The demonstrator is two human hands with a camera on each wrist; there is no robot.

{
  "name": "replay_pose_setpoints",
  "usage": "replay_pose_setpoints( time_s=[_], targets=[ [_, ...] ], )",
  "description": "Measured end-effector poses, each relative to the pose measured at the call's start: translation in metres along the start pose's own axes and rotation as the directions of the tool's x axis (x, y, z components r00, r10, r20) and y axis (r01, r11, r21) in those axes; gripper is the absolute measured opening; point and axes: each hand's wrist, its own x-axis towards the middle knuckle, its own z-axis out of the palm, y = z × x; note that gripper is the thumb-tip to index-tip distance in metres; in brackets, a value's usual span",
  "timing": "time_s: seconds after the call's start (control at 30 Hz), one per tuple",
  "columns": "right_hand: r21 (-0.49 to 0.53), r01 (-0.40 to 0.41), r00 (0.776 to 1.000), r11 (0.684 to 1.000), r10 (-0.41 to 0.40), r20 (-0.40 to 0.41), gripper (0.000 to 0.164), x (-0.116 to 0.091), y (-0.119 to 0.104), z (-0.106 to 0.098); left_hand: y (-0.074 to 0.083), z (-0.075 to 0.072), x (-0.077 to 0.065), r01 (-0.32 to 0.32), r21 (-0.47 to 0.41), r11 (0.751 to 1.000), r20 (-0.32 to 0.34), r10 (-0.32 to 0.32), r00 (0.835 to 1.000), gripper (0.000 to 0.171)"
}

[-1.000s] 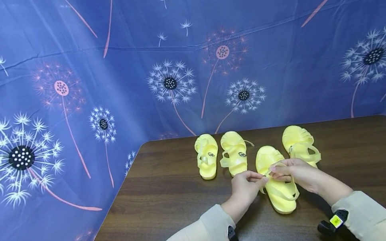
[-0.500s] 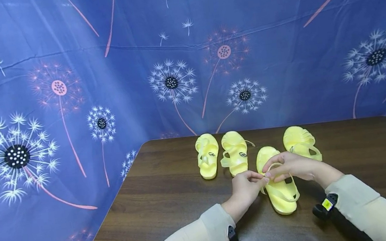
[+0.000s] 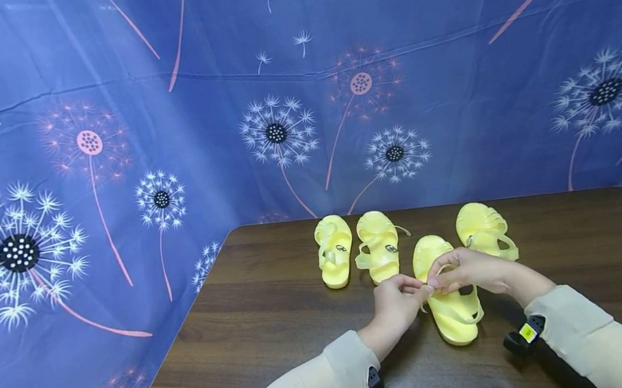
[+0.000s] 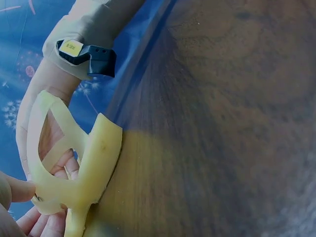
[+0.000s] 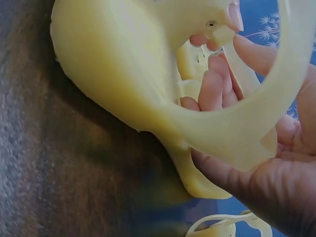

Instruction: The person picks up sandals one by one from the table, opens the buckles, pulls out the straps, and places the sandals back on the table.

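Note:
A yellow jelly sandal point(image 3: 457, 326) lies on the table, toe pointing away, between my two hands. My left hand point(image 3: 395, 308) pinches a strap at the sandal's left side. From the right, my right hand point(image 3: 481, 273) reaches over the sandal and pinches the strap too, its fingertips meeting the left ones. In the left wrist view the left thumb point(image 4: 20, 190) presses near a strap end by a small hole. A small metal-rimmed fastening hole point(image 5: 211, 23) shows between fingers in the right wrist view, where the looped heel strap point(image 5: 232, 129) hangs large in front.
Two more yellow sandals stand on the left, a flat one point(image 3: 335, 275) and one with a loose strap point(image 3: 383, 269). Another sandal point(image 3: 480, 222) sits behind my right hand, partly hidden. The dark wooden table point(image 3: 269, 328) meets a blue dandelion-print cloth point(image 3: 451, 105).
My right hand has shifted slightly left over the sandal and its fingertips have come against those of the left hand. The left hand and the sandals stay in place.

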Motion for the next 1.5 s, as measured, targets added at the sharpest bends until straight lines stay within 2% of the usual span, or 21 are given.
replay_pose_setpoints(
  time_s=[0.2, 0.37, 0.6, 0.9, 1.1, 1.33, 1.5],
  targets=[
    [0.012, -0.007, 1.000, 1.000, 0.008, -0.019, 0.027, -0.001, 0.001, 0.000, -0.001, -0.001, 0.000, 0.008, -0.020, 1.000, 0.003, -0.008, 1.000, 0.011],
    [0.030, -0.021, 0.999, 0.999, 0.023, -0.043, 0.030, -0.002, 0.003, -0.001, -0.001, -0.001, 0.000, -0.010, -0.042, 0.999, 0.010, 0.011, 1.000, 0.010],
    [0.068, -0.043, 0.997, 0.997, 0.047, -0.060, 0.030, -0.003, 0.006, -0.002, -0.002, 0.000, 0.000, -0.023, -0.031, 0.999, 0.001, 0.023, 1.000, 0.009],
    [0.096, -0.021, 0.998, 0.995, 0.027, -0.059, 0.029, -0.005, 0.007, -0.002, 0.000, 0.001, 0.000, -0.003, -0.038, 0.999, -0.002, 0.003, 1.000, 0.009],
    [0.080, -0.027, 0.997, 0.996, 0.033, -0.064, 0.029, -0.006, 0.008, -0.003, 0.000, 0.001, -0.001, 0.016, -0.049, 0.999, -0.010, -0.016, 1.000, 0.010],
    [0.073, -0.026, 0.997, 0.997, 0.031, -0.066, 0.029, -0.007, 0.011, -0.005, -0.002, 0.000, -0.001, 0.005, -0.058, 0.998, -0.022, -0.006, 1.000, 0.010],
    [0.089, -0.019, 0.997, 0.996, 0.025, -0.069, 0.030, -0.008, 0.014, -0.004, -0.003, 0.001, -0.001, 0.027, -0.072, 0.997, -0.018, -0.029, 0.999, 0.011]
  ],
)
